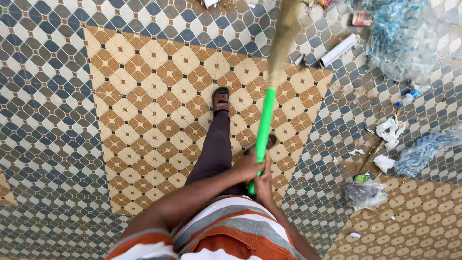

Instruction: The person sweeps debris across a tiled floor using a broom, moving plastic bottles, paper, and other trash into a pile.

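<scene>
I hold a broom with a green handle [263,126] and straw-coloured bristles [284,38] that reach toward the top of the view. My left hand [246,166] grips the handle low down. Just below it my right hand [263,184] closes on the handle's end. My leg in dark trousers steps forward, the foot in a brown sandal [221,99] on the patterned tile floor [144,96].
Litter lies at the right: crumpled white paper [389,131], a clear plastic bag [402,38], a white tube [339,50], a small plastic bottle [413,94] and a grey bag [363,193]. A dust pile [216,5] sits at the top edge.
</scene>
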